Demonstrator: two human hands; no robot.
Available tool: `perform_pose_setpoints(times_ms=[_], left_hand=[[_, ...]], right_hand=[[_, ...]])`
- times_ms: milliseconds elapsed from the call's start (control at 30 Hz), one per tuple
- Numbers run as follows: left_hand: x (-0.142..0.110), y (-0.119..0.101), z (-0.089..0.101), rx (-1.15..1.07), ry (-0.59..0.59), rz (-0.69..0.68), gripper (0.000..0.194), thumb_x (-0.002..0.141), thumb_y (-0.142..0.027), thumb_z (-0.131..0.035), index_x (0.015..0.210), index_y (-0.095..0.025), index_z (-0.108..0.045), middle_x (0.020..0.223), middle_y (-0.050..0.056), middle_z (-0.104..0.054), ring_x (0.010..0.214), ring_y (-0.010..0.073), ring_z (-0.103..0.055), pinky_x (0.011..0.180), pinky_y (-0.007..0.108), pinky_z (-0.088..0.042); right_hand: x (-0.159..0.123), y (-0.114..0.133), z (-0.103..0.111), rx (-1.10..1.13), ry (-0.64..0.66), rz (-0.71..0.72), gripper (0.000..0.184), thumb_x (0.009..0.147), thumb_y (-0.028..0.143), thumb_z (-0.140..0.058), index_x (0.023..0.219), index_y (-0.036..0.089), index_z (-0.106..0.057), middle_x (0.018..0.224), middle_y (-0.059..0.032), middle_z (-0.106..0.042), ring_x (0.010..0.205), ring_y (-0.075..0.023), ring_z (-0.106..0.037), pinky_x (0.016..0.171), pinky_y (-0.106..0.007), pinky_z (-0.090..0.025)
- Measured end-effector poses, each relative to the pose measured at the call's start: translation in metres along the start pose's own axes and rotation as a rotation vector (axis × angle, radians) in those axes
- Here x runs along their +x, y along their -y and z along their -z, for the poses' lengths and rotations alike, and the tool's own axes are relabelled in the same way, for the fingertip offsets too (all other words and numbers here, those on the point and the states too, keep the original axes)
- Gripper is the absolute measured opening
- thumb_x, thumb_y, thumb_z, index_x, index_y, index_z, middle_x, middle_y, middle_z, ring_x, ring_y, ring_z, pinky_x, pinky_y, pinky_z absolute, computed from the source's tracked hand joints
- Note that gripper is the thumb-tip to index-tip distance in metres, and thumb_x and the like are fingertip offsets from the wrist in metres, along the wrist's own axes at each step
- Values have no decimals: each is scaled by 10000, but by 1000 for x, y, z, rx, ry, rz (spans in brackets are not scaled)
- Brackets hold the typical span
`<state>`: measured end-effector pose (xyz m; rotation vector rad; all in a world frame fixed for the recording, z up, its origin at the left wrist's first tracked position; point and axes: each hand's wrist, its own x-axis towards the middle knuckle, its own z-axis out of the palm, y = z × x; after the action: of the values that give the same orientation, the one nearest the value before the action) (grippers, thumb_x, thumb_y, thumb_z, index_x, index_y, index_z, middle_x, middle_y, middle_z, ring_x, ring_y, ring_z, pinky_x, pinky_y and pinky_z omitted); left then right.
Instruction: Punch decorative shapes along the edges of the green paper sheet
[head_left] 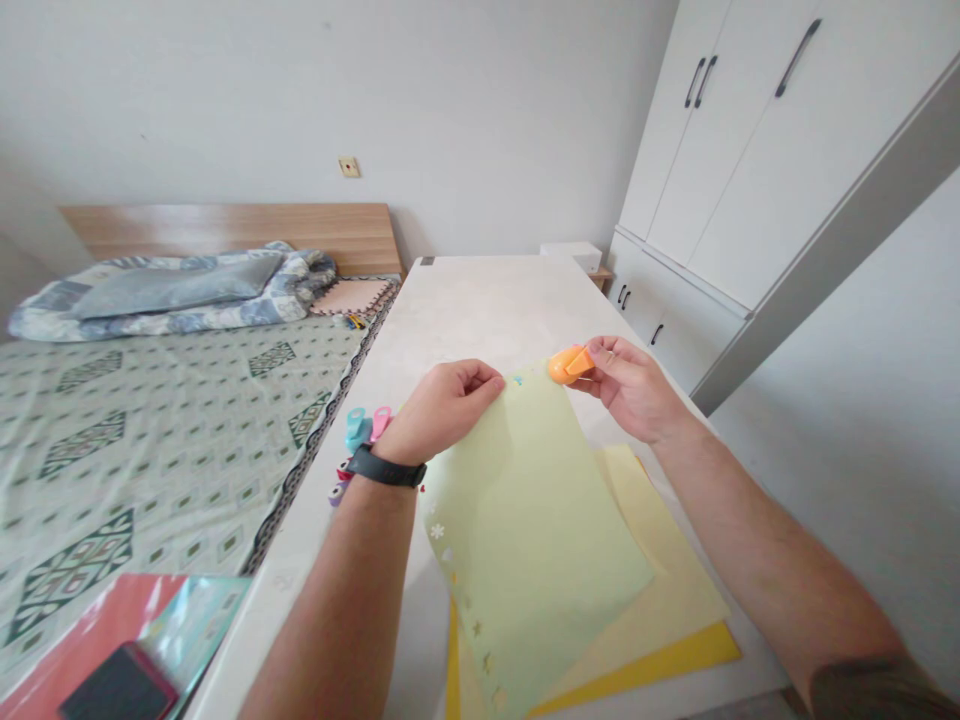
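A pale green sheet of paper (540, 510) lies tilted on the table, with small shapes such as flowers and stars punched along its left edge. My left hand (457, 400) pinches the sheet at its far left corner. In my right hand (626, 385) is an orange craft punch (570, 365), set at the sheet's far right corner. A few tiny blue bits lie on the far edge between the hands. Left of my left wrist stand a teal punch (357, 427) and a pink punch (381, 421), with a purple punch (337, 493) partly hidden by the wrist.
Cream paper (660, 560) and yellow paper (652, 675) lie under the green sheet on the white table (480, 300). At left is a bed (187, 430) with a folded quilt; coloured packets and a dark box (120, 685) sit at its near corner. White cabinets (720, 150) stand right.
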<state>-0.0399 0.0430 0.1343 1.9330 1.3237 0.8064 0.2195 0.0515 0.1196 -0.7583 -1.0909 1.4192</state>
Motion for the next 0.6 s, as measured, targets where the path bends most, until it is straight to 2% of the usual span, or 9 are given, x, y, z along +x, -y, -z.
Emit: perform_pose_setpoints(times_ms=[267,467,600], left_hand=[[0,-8,-6,8,-10,-27,344,897,-478,-535,917,-177,-701,799,35,-711,620,133,-577,509,224,-398],[0,-11,-8,18,0,-36,325,898,-459,-530,916,-181,-698,802,27,-712,626,130,-574,518,227,-395],[-1,-13,-8,17,4,-31,327,902,-458,-526,918,-179,-696,800,31,-710,625,132,-570,517,227,-392]], right_hand=[[-1,-3,-3,-25,-15,-22,273,801,451,-769,931,243,-649,1018,-33,-724,924,-198,-676,837,-373,-539],[-2,-3,-4,-23,58,-66,262,802,400,-783,991,241,-696,1030,-37,-722,905,-190,-669,815,-343,-539],[-3,0,-4,-15,102,-112,265,783,365,-803,994,230,-717,1072,-39,-712,966,-192,-654,862,-341,-524]])
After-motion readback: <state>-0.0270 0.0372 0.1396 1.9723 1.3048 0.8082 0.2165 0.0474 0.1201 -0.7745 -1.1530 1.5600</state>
